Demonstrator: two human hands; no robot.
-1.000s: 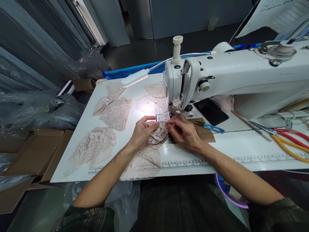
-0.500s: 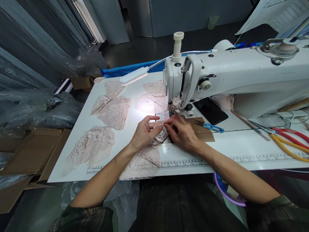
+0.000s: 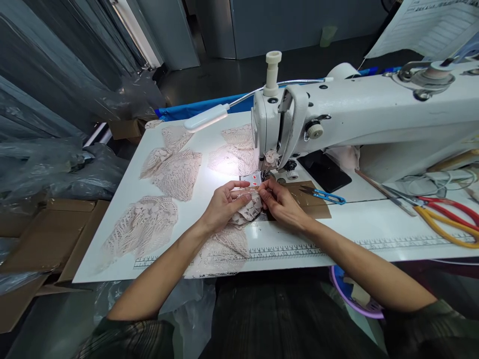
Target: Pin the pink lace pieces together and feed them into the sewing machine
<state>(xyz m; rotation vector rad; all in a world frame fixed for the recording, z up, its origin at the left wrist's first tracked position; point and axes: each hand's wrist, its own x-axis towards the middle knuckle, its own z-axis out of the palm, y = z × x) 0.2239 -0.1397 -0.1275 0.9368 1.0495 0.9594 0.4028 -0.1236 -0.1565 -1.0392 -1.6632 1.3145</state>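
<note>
A pale pink lace piece is bunched between my two hands, just in front of the sewing machine's needle area. My left hand pinches its upper edge between thumb and fingers. At the other end of that edge my right hand grips the lace with thumb and forefinger, its other fingers curled. The lower part of the lace trails to the table's front edge. The needle and presser foot are partly hidden behind my right fingers.
More lace pieces lie on the white table to the left. Blue thread snips, a black phone and large scissors with red and yellow handles lie to the right. A lamp shines beside the machine head.
My right hand's fingers have shifted slightly along the lace edge, and its thumb has come closer to the forefinger. My left hand keeps nearly the same hold. The view has moved a little.
</note>
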